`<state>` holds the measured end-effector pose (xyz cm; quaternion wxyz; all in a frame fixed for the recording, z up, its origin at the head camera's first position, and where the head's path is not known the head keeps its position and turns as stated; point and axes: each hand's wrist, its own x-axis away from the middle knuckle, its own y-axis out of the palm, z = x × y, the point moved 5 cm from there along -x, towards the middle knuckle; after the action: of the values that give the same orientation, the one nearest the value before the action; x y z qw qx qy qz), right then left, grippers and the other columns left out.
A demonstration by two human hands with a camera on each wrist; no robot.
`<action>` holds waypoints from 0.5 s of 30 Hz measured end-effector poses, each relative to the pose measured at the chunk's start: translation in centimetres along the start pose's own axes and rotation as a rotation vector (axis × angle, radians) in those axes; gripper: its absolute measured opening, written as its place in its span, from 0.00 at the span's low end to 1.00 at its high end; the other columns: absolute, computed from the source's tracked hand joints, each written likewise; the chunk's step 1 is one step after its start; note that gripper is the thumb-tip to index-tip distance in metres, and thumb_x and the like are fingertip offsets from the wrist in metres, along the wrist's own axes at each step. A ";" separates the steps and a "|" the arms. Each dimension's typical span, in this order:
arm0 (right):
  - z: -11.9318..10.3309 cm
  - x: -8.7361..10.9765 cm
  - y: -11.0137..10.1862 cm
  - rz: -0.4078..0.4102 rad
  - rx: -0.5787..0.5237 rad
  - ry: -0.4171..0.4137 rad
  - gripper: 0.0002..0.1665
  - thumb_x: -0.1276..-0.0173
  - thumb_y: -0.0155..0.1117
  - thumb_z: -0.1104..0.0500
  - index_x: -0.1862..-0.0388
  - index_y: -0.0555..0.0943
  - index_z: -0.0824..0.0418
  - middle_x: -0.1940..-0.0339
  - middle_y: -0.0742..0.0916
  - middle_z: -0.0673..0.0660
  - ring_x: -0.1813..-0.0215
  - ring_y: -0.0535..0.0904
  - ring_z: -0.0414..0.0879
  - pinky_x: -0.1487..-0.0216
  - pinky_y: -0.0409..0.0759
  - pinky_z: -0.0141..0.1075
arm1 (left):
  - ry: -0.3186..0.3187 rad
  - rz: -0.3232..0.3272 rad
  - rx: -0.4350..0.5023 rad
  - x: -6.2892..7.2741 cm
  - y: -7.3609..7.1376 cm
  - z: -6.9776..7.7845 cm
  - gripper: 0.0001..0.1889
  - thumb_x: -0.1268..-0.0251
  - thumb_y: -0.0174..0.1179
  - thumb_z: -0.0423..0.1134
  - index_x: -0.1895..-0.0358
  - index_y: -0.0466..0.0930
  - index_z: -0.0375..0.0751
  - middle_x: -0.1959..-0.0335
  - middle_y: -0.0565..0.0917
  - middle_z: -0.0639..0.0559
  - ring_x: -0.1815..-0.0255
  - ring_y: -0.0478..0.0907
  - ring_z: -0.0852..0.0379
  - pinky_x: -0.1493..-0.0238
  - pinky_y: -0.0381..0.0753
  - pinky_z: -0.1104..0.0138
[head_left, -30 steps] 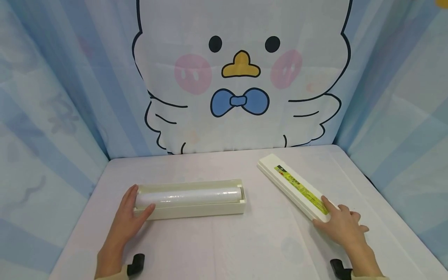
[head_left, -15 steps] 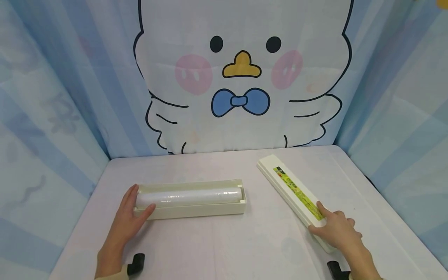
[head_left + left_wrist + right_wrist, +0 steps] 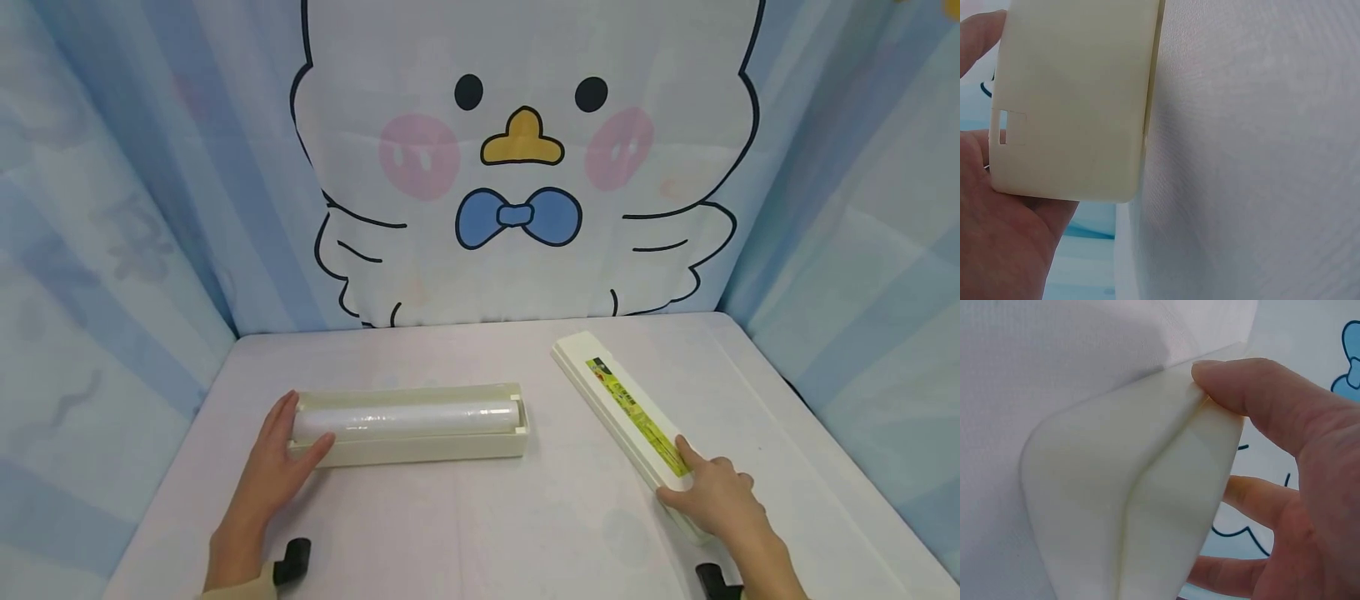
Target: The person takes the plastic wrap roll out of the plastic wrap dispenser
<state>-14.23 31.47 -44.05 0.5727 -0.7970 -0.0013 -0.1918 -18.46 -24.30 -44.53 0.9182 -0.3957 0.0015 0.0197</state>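
Observation:
On the left of the table, in the head view, lies an open cream cling film box [image 3: 420, 451], with a shiny roll of cling film [image 3: 420, 419] inside. My left hand [image 3: 272, 467] grips its left end, thumb on the near wall and fingers at the far side. The left wrist view shows the flat end of the box [image 3: 1075, 106] with a small slot. To the right, the long white lid [image 3: 600, 392] with a green label lies slanted. My right hand [image 3: 722, 498] grips it near its close end, thumb [image 3: 1229, 381] on the edge, fingers across the other side.
A pale cloth covers the table [image 3: 487, 533]. Blue and white curtains [image 3: 105, 275] enclose it at both sides, and a cartoon-print curtain [image 3: 517, 275] hangs at its back edge. Black wrist mounts [image 3: 292, 561] sit by both sleeves.
My right hand has shifted left and slightly nearer along the lid, and the lid's close end now shows beside the hand. The left hand and the box stay in place.

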 end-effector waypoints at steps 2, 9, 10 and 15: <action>0.0 0.0 0.0 0.004 0.009 -0.009 0.57 0.41 0.71 0.42 0.22 0.57 0.68 0.53 0.74 0.81 0.60 0.69 0.69 0.69 0.75 0.54 | 0.002 -0.002 -0.003 0.0 0.0 0.0 0.52 0.29 0.61 0.58 0.19 0.39 0.32 0.19 0.43 0.32 0.22 0.44 0.29 0.29 0.49 0.34; -0.1 0.0 0.0 0.030 -0.007 0.006 0.61 0.42 0.73 0.37 0.21 0.56 0.66 0.45 0.69 0.84 0.52 0.69 0.78 0.60 0.74 0.71 | 0.003 -0.009 -0.001 -0.1 0.0 -0.1 0.52 0.29 0.60 0.58 0.19 0.39 0.33 0.19 0.42 0.32 0.22 0.43 0.29 0.29 0.49 0.34; -0.1 0.0 -0.1 0.039 -0.005 0.003 0.62 0.42 0.73 0.35 0.21 0.55 0.65 0.43 0.68 0.84 0.51 0.68 0.80 0.59 0.72 0.74 | 0.005 -0.008 0.000 -0.1 0.0 -0.1 0.52 0.29 0.60 0.58 0.19 0.39 0.33 0.19 0.42 0.32 0.22 0.43 0.29 0.29 0.49 0.34; -0.6 -0.2 -1.0 0.100 0.009 -0.028 0.62 0.42 0.71 0.33 0.21 0.55 0.63 0.37 0.65 0.84 0.46 0.66 0.85 0.57 0.70 0.77 | 0.016 0.000 0.000 -0.1 0.0 -0.1 0.52 0.29 0.60 0.58 0.19 0.39 0.33 0.20 0.43 0.32 0.22 0.44 0.29 0.29 0.49 0.34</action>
<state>-14.79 31.31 -43.01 0.5851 -0.7961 0.0296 -0.1518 -18.58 -24.43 -44.59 0.9181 -0.3960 0.0086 0.0164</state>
